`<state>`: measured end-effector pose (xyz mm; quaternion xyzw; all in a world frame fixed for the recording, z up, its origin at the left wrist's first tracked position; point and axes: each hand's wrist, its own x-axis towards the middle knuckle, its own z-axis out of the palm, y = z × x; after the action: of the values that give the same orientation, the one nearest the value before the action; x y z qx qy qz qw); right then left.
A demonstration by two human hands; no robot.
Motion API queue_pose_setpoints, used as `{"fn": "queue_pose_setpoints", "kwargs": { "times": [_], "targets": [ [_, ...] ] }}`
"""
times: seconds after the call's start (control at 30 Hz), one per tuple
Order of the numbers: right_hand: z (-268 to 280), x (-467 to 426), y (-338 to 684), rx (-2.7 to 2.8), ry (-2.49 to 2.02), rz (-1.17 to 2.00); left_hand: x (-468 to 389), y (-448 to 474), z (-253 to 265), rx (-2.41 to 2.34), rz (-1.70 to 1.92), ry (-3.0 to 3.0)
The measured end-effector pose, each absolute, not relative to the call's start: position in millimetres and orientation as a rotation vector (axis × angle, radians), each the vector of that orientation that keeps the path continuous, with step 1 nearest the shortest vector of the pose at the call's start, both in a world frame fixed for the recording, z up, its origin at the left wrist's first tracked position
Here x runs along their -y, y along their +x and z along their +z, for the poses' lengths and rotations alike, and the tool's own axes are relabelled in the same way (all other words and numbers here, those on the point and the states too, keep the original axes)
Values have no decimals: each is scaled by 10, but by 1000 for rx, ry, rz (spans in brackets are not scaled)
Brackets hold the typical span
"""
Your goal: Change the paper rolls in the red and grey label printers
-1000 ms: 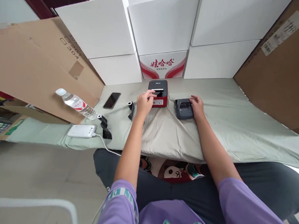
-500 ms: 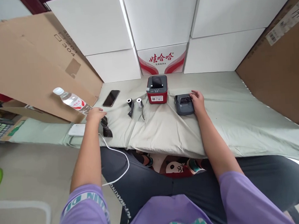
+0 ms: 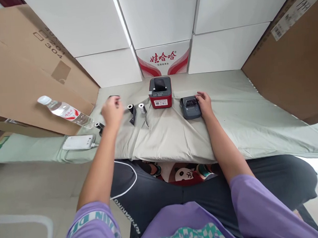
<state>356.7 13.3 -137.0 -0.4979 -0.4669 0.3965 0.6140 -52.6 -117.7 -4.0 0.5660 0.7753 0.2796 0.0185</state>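
My left hand [image 3: 113, 112] is over the table at the left, smeared by motion, its fingers curled in part. It covers most of a smartphone [image 3: 114, 96], whose far edge shows beyond the fingers. Half hidden behind my left forearm lies a black-and-white paper roll [image 3: 99, 127]. To the right of this hand are two more rolls, a black one [image 3: 131, 110] and a white one [image 3: 142, 108], each with a loose tail. My right hand [image 3: 204, 103] grips the right side of a dark portable printer [image 3: 190, 108]. Between the hands stands a red-and-black receipt printer [image 3: 160, 93].
A water bottle [image 3: 67, 113] is tilted at the left, near a white power bank [image 3: 78, 142] with a cable. Cardboard sheets [image 3: 19, 64] [image 3: 295, 68] flank the cloth-covered table [image 3: 166, 144]. White boxes [image 3: 159, 16] are stacked along the back.
My left hand has moved right and away from me, from beside the bottle to over the smartphone. My right hand stays at the portable printer. The whole view has shifted slightly.
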Motion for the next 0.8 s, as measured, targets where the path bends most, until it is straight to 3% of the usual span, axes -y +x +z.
{"fn": "queue_pose_setpoints", "kwargs": {
  "times": [0.17, 0.27, 0.8],
  "targets": [
    [-1397, -148, 3576, 1079, -1156, 928, 1093, 1096, -462, -1660, 663, 2046],
    [-1396, -142, 3566, 1018, -1174, 936, 975, 1635, -785, -1579, 605, 2008],
    [-1357, -55, 3490, 1036, -1249, 891, 951, 1869, -967, -1894, 676, 1917]
  ]
}}
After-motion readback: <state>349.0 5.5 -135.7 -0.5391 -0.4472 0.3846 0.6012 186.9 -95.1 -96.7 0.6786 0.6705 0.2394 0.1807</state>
